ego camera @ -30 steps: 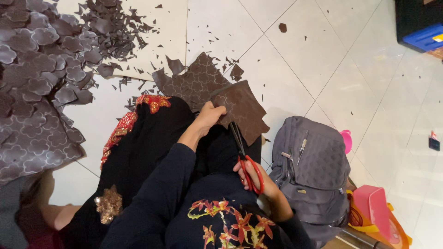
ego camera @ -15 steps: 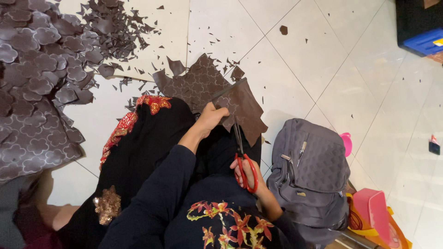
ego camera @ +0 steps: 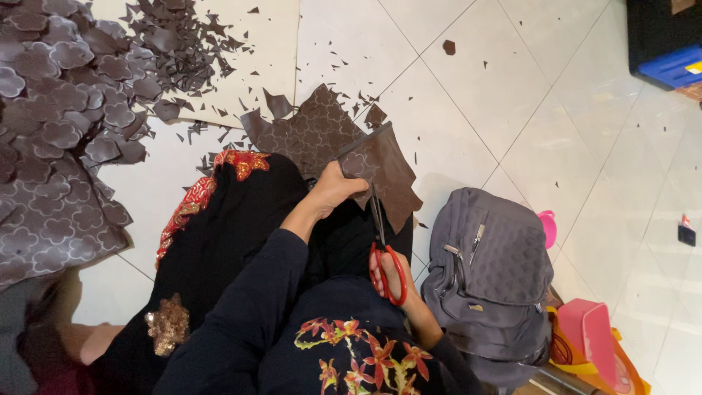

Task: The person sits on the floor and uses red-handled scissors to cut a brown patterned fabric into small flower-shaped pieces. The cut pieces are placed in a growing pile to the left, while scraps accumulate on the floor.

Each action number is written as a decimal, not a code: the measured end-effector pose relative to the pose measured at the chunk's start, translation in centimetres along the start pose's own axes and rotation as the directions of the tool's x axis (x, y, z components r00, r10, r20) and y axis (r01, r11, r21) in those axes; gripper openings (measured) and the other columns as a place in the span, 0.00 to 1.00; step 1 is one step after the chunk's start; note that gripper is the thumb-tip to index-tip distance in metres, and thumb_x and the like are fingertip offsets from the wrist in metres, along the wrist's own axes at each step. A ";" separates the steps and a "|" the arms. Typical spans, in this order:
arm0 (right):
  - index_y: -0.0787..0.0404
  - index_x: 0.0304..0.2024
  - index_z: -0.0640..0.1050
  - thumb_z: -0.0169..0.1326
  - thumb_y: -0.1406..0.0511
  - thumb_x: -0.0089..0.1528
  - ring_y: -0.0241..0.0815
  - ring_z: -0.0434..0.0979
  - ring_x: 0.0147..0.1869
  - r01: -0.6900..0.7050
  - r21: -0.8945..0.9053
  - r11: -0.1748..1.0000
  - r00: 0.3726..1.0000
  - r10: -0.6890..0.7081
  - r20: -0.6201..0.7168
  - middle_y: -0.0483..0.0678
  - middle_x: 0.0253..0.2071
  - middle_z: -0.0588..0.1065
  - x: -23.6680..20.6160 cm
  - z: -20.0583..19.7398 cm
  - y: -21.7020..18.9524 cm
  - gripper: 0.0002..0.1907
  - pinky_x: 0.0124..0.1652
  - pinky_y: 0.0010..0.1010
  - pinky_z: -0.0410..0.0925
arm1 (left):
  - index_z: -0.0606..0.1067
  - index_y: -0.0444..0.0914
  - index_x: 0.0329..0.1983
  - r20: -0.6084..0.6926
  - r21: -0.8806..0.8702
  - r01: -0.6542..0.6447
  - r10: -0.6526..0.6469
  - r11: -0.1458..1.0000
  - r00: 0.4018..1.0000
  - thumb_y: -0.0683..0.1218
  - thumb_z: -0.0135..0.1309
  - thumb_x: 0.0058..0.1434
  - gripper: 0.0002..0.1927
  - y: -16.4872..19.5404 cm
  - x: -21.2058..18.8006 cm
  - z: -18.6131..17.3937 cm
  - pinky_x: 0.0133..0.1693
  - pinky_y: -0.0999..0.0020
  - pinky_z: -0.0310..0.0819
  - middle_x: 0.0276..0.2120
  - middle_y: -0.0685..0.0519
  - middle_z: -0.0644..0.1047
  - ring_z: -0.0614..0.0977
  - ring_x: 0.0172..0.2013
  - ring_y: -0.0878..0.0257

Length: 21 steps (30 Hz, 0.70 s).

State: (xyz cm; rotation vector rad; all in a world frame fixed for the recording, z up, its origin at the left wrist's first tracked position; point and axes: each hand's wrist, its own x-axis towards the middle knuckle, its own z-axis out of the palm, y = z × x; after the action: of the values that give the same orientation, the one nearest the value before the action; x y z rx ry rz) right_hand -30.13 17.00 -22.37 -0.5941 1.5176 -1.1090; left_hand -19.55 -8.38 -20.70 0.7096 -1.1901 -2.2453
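Note:
I sit on a tiled floor with a brown patterned sheet [ego camera: 322, 135] spread over my lap and the floor. My left hand [ego camera: 335, 189] pinches a folded-over flap of that sheet [ego camera: 391, 172] and holds it up. My right hand [ego camera: 391, 276] grips red-handled scissors [ego camera: 382, 241], fingers through the loops. The blades point up into the lower edge of the flap, just right of my left thumb. My dark sleeves and a black garment with red and gold embroidery [ego camera: 219, 175] cover my legs.
A heap of cut brown flower-shaped pieces [ego camera: 66, 95] and a larger patterned sheet [ego camera: 51, 227] lie at the left. Small scraps [ego camera: 183, 36] litter the tiles above. A grey backpack [ego camera: 490, 278] stands right of my right hand, pink and orange items [ego camera: 592, 336] beside it. A blue-and-black crate [ego camera: 665, 44] sits top right.
The scissors have moved up into the flap's edge and my right hand has followed. My left hand keeps its hold on the flap.

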 end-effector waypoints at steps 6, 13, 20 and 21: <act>0.62 0.29 0.70 0.46 0.43 0.67 0.33 0.63 0.14 -0.090 0.017 0.996 0.995 0.090 -0.032 0.43 0.17 0.65 0.1 0.0 -0.4 0.29 0.13 0.24 0.57 | 0.79 0.33 0.36 0.021 -0.021 -0.008 0.008 1.000 1.000 0.37 0.60 0.52 0.08 -0.2 0.1 0.0 0.34 0.71 0.72 0.31 0.57 0.78 0.77 0.31 0.68; 0.61 0.27 0.70 0.46 0.46 0.68 0.33 0.62 0.13 -0.118 0.025 0.993 0.992 0.118 -0.038 0.42 0.16 0.65 0.3 -0.2 -0.4 0.27 0.13 0.24 0.56 | 0.78 0.33 0.35 0.022 -0.040 -0.005 0.006 0.999 1.000 0.36 0.59 0.52 0.08 -0.3 0.2 -0.1 0.33 0.71 0.72 0.29 0.56 0.78 0.77 0.30 0.68; 0.64 0.31 0.72 0.44 0.46 0.69 0.32 0.63 0.15 0.006 0.075 0.997 0.999 -0.009 0.039 0.43 0.18 0.66 -0.1 -0.4 0.3 0.28 0.14 0.23 0.57 | 0.79 0.31 0.38 0.053 -0.062 0.007 -0.004 0.998 0.999 0.37 0.60 0.52 0.10 -0.5 0.2 -0.3 0.33 0.71 0.72 0.30 0.56 0.79 0.78 0.30 0.68; 0.65 0.32 0.72 0.44 0.46 0.70 0.32 0.63 0.15 0.015 0.064 0.998 0.999 -0.018 0.039 0.43 0.19 0.65 -0.1 -0.5 0.2 0.28 0.15 0.23 0.57 | 0.79 0.31 0.38 0.052 -0.053 0.014 -0.011 0.999 0.999 0.37 0.60 0.52 0.10 -0.6 0.2 -0.3 0.33 0.71 0.72 0.30 0.55 0.79 0.78 0.29 0.68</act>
State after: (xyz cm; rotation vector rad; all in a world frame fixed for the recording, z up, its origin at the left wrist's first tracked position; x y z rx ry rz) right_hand -30.50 17.37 -22.54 -0.5825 1.4402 -1.1475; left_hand -19.65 -8.40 -21.35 0.6442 -1.1485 -2.3095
